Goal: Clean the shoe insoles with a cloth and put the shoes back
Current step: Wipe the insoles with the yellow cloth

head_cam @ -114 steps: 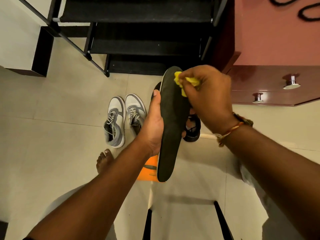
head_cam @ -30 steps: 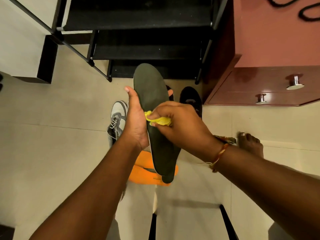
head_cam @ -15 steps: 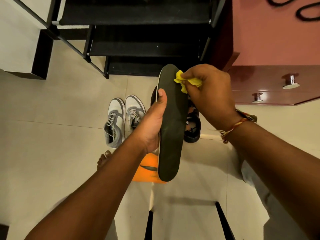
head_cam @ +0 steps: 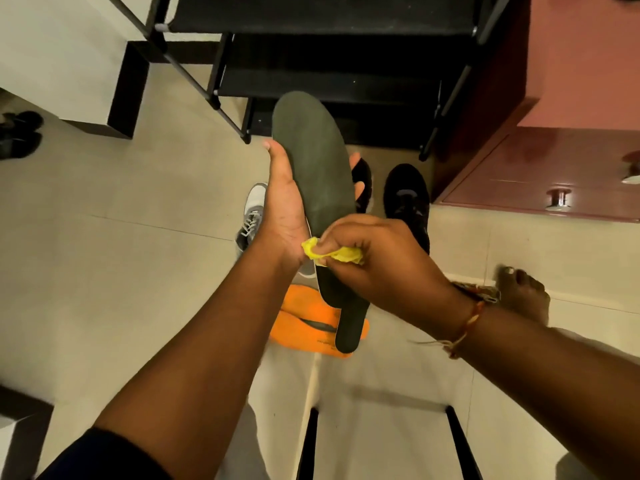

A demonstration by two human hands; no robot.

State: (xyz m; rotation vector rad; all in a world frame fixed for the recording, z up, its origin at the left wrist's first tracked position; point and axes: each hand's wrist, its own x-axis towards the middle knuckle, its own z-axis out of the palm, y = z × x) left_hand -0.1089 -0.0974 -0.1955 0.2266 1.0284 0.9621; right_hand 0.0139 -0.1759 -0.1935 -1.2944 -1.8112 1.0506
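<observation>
Wiping down a dark insole [head_cam: 313, 161]

Left hand [head_cam: 284, 211] grips the insole from behind; right hand [head_cam: 375, 263] pinches a yellow cloth [head_cam: 337, 253] against it, above orange insoles [head_cam: 308, 323] on the floor.

Insole held above the floor, with shoes either side and the rack beyond.

The left grip [head_cam: 282, 209] holds the insole [head_cam: 311, 161] mid-view, its far end towards 12 o'clock and its near end towards 6. The right grip [head_cam: 377, 261], at 4 o'clock of it, pinches a cloth [head_cam: 341, 253] against its lower half. Under the near end, the floor insoles [head_cam: 304, 323] lie overlapping on the floor [head_cam: 121, 237]. A laced shoe [head_cam: 251, 216] stands at 9 o'clock of the left grip, partly behind it. A second shoe [head_cam: 362, 181] stands at 3 o'clock of the insole, partly hidden by it, and a third shoe [head_cam: 408, 199] further out. The shoe rack [head_cam: 329, 81] is at 12, the chest of drawers [head_cam: 554, 168] at 2, a bare foot [head_cam: 523, 292] at 4, and a pair of shoes [head_cam: 19, 133] far out at 9.
</observation>
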